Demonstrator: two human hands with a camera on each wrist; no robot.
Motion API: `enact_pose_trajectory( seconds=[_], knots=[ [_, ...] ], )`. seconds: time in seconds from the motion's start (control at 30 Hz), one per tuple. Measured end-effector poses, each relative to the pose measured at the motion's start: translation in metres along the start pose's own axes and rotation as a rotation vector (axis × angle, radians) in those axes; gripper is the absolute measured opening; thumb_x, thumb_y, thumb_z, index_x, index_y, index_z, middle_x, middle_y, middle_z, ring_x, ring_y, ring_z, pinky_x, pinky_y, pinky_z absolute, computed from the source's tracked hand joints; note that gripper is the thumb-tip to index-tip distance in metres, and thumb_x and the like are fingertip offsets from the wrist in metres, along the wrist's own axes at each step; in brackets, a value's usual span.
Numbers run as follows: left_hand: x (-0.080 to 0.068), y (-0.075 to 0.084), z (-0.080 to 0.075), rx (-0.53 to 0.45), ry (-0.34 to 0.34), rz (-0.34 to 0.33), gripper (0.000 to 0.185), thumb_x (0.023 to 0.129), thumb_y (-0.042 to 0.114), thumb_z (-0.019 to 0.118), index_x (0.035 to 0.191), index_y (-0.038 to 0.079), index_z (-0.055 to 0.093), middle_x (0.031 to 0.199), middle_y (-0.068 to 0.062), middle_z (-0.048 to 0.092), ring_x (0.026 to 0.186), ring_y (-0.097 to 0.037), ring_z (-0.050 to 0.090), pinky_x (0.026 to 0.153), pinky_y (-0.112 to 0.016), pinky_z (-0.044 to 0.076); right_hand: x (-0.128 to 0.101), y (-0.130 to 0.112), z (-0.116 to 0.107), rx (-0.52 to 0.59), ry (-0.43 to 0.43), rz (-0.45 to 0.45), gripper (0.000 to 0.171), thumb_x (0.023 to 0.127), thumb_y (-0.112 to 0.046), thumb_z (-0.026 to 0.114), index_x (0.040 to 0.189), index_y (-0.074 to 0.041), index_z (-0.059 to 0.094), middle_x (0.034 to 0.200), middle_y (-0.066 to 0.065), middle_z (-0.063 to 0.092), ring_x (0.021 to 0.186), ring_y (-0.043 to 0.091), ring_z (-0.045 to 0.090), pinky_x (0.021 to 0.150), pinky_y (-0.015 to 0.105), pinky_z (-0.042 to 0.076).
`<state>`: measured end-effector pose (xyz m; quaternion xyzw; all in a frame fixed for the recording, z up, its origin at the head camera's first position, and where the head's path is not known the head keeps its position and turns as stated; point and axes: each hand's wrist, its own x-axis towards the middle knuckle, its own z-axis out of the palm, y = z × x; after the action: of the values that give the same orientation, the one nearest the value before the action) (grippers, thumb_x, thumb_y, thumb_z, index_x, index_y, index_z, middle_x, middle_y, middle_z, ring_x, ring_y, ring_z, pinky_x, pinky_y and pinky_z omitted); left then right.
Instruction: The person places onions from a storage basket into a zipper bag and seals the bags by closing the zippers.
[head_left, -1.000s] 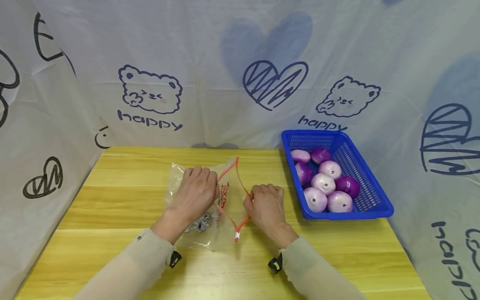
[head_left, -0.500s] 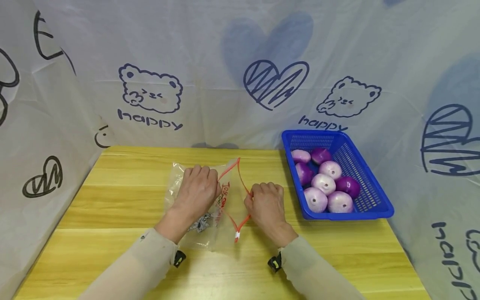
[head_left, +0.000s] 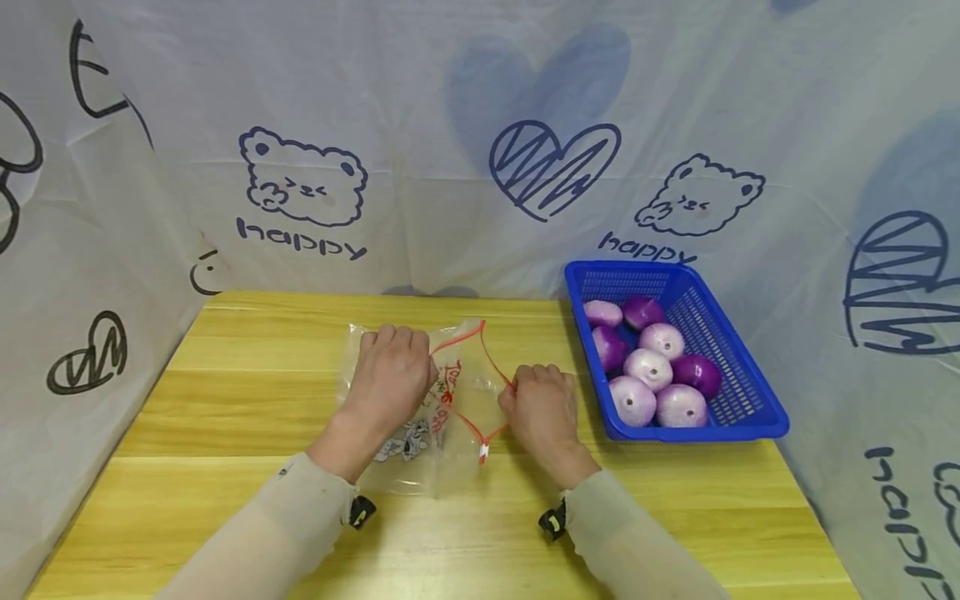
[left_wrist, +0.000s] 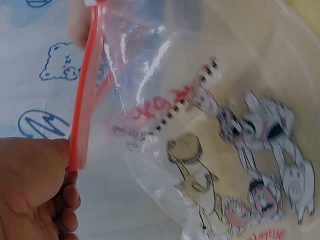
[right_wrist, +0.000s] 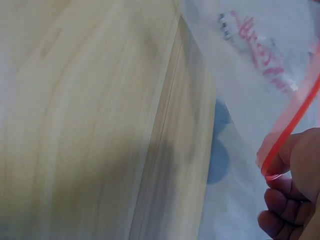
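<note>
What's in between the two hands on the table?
In the head view, the open mouth of the clear zip bag lies between the left hand and right hand, its red zip strip pinched on each side.

A little play-pretend work corner

I see a wooden table point(head_left: 240, 400) with bear-and-heart cloth point(head_left: 450, 167) hung all around.

bare table point(head_left: 247, 392) left, blue basket point(head_left: 750, 417) blocks right
</note>
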<state>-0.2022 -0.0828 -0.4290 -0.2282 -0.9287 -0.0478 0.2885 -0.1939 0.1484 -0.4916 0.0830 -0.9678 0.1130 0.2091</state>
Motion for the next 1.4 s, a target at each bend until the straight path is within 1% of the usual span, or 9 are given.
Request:
enact_pose_trajectory(
  seconds=[0.1,0.2,0.37,0.67,0.9,0.97,1.03,1.27,1.4],
  knots=[
    [0.001,0.004,0.002,-0.003,0.019,0.02,0.024,0.096,0.014,0.064,0.077,0.006,0.05,0.072,-0.008,0.051,0.07,-0.027,0.043,0.069,-0.042,0.037,0.0,-0.005,0.0,0.018,0.036,-0.041,0.023,0.09,-0.02,0.071,0.073,-0.012,0.057,0.071,0.005,0.056,0.074,0.03,0.055,0.074,0.043,0.041],
    [0.001,0.005,0.005,0.0,0.021,0.023,0.026,0.097,0.016,0.063,0.077,0.007,0.049,0.072,-0.007,0.049,0.071,-0.027,0.043,0.069,-0.041,0.037,-0.001,-0.008,0.002,0.022,0.061,-0.071,0.021,0.091,-0.019,0.071,0.075,-0.011,0.059,0.071,0.004,0.056,0.072,0.029,0.053,0.07,0.041,0.039],
    [0.002,0.006,0.007,0.008,0.019,0.021,0.026,0.097,0.016,0.062,0.077,0.008,0.048,0.072,-0.007,0.049,0.07,-0.027,0.043,0.07,-0.041,0.038,-0.002,-0.008,0.003,0.013,0.079,-0.082,0.02,0.09,-0.019,0.072,0.076,-0.01,0.06,0.071,0.005,0.056,0.071,0.028,0.053,0.065,0.039,0.038],
    [0.003,0.006,0.008,0.007,0.048,0.024,0.025,0.096,0.015,0.063,0.076,0.007,0.049,0.071,-0.007,0.049,0.069,-0.027,0.042,0.068,-0.041,0.037,-0.003,-0.006,0.003,0.0,0.084,-0.098,0.019,0.089,-0.019,0.072,0.078,-0.009,0.061,0.073,0.006,0.057,0.072,0.029,0.054,0.066,0.038,0.038],
    [0.004,0.007,0.006,-0.004,0.02,0.02,0.026,0.098,0.016,0.061,0.077,0.007,0.049,0.072,-0.007,0.05,0.07,-0.027,0.042,0.069,-0.041,0.037,-0.002,-0.003,0.002,-0.008,0.097,-0.123,0.019,0.09,-0.021,0.073,0.082,-0.008,0.061,0.076,0.007,0.058,0.075,0.03,0.053,0.069,0.039,0.037],
    [0.005,0.007,0.006,-0.009,0.023,0.018,0.026,0.098,0.016,0.061,0.077,0.007,0.05,0.072,-0.007,0.05,0.071,-0.027,0.042,0.069,-0.041,0.037,-0.002,-0.003,0.001,-0.009,0.107,-0.134,0.02,0.09,-0.021,0.073,0.082,-0.008,0.062,0.076,0.007,0.059,0.076,0.03,0.053,0.069,0.039,0.037],
    [0.005,0.007,0.005,-0.013,0.037,0.016,0.026,0.097,0.015,0.062,0.076,0.007,0.05,0.071,-0.007,0.051,0.07,-0.027,0.043,0.068,-0.041,0.037,-0.001,-0.003,0.0,-0.011,0.125,-0.151,0.021,0.09,-0.022,0.074,0.083,-0.007,0.062,0.076,0.007,0.059,0.076,0.03,0.054,0.068,0.039,0.038],
    [0.006,0.009,0.006,0.009,0.143,0.039,0.028,0.092,0.014,0.069,0.071,0.007,0.051,0.066,-0.006,0.048,0.064,-0.028,0.046,0.064,-0.042,0.039,0.002,-0.002,-0.007,-0.02,0.165,-0.206,0.021,0.089,-0.025,0.075,0.085,-0.008,0.065,0.077,0.007,0.061,0.076,0.03,0.056,0.069,0.041,0.04],
    [0.007,0.01,0.007,0.007,0.148,0.034,0.029,0.091,0.016,0.072,0.072,0.007,0.052,0.065,-0.006,0.047,0.064,-0.028,0.046,0.064,-0.043,0.038,0.005,0.0,-0.014,-0.035,0.209,-0.26,0.021,0.088,-0.025,0.076,0.085,-0.008,0.066,0.078,0.008,0.063,0.077,0.031,0.058,0.071,0.043,0.042]
  ],
)
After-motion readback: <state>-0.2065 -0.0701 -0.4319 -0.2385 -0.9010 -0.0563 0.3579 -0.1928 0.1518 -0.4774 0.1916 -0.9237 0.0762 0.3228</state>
